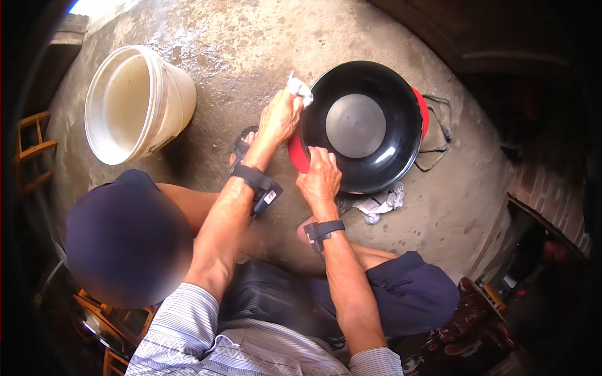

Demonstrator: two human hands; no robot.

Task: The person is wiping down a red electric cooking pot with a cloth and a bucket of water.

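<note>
A round black basin-shaped pan (400, 122) with red side parts sits before me, its shiny inside facing up and a grey disc at its bottom. My left hand (280, 115) clutches a crumpled white cloth (300, 92) beside the pan's left rim. Whether the cloth presses on the pan's outer side, I cannot tell. At the near left, my right hand (320, 177) grips the pan's rim by the red side part (297, 152), fingertips over the edge. Another crumpled white cloth (382, 203) lies on the floor by the pan's near side.
To the left, a white plastic bucket (181, 94) contains cloudy liquid (129, 96). A bent metal wire frame (437, 157) shows past the pan's right side. The concrete floor (244, 42) is wet near the bucket. Wooden chair parts (37, 149) stand at the far left.
</note>
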